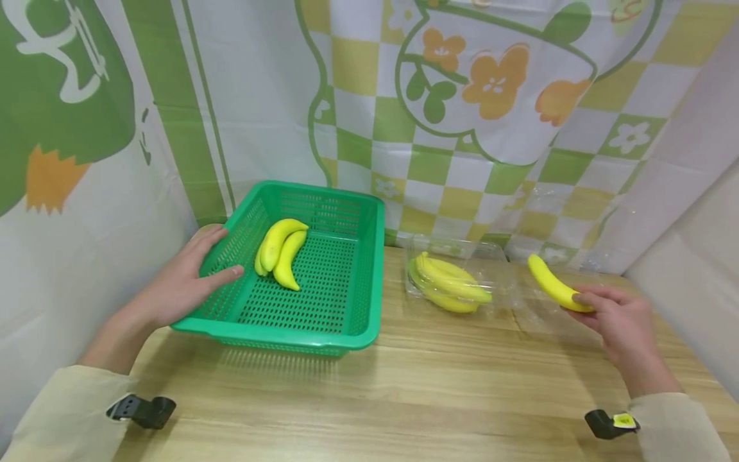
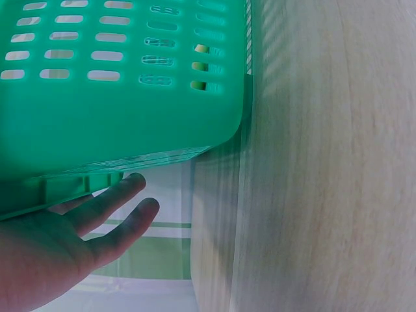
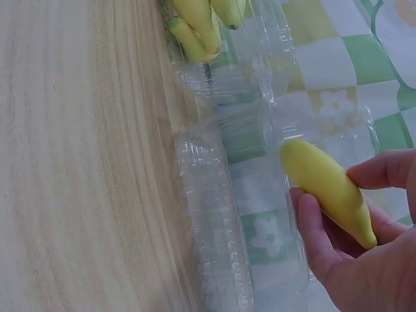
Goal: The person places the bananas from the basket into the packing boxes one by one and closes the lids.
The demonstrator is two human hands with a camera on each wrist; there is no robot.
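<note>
My right hand pinches a yellow banana near one end, thumb on one side and fingers on the other. It is held over the open lid of a clear plastic clamshell box. Inside the box lie several bananas. At the far left, my left hand holds the side rim of a green plastic basket, its thumb over the inner side and the fingers along the outside. Several bananas lie together in the basket's left half.
The wooden table stretches in front of the basket and box. A patterned cloth hangs right behind them, with more white cloth walls at both sides.
</note>
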